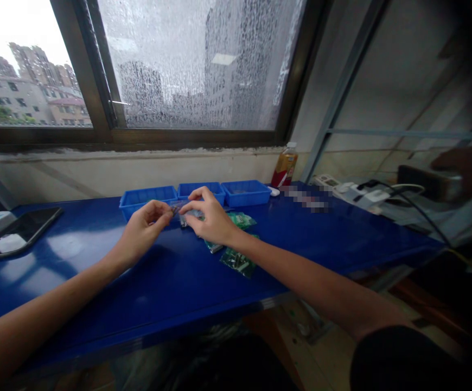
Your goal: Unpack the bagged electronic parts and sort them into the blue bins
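Both my hands meet over the blue table, in front of the blue trays. My left hand (148, 228) is closed, its thumb and fingertips pinching the edge of a small clear plastic bag (187, 219). My right hand (211, 220) is curled at the other side of this bag, thumb and index finger on it and the other fingers raised. Small dark items seem to lie inside; their kind is too small to make out. Under and beside my right hand lie several green-printed clear packets (239, 262), partly covered by the hand and wrist.
Three blue plastic trays (246, 193) stand in a row by the wall. Right of them is a drink bottle (285, 167). A tablet-like dark device (16, 236) lies at the left. Power strips and cables (362, 195) occupy the right end. The table's front edge (203, 314) is near me.
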Demonstrator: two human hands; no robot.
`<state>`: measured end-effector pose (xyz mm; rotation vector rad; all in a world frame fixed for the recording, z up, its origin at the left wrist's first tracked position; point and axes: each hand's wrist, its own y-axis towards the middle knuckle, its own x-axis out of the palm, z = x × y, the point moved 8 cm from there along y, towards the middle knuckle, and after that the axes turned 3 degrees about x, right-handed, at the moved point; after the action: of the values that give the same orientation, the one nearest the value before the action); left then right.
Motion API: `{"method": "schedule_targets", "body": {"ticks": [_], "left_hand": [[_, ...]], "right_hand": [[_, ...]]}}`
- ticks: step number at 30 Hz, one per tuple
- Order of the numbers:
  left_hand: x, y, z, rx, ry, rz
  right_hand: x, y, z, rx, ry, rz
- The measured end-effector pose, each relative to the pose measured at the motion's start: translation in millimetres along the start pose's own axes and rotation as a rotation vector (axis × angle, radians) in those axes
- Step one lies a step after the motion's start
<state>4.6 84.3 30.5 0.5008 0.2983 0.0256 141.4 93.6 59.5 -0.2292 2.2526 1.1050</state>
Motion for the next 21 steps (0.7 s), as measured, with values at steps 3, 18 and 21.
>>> {"method": "schedule_targets", "body": {"ticks": [3, 18, 21], "left_hand": [[-0.5, -2, 19, 0.200, 0.305, -0.009], [9.5, -7, -13, -0.311, -0.358, -0.017], [12.0, -8, -13, -0.334, -0.439, -0.019]], "right_hand": [[5, 4, 14, 0.170, 0.140, -0.055], [1, -4, -12, -0.174, -0.026, -0.019], [-2, -3, -14, -0.185, 0.001, -0.003]]}}
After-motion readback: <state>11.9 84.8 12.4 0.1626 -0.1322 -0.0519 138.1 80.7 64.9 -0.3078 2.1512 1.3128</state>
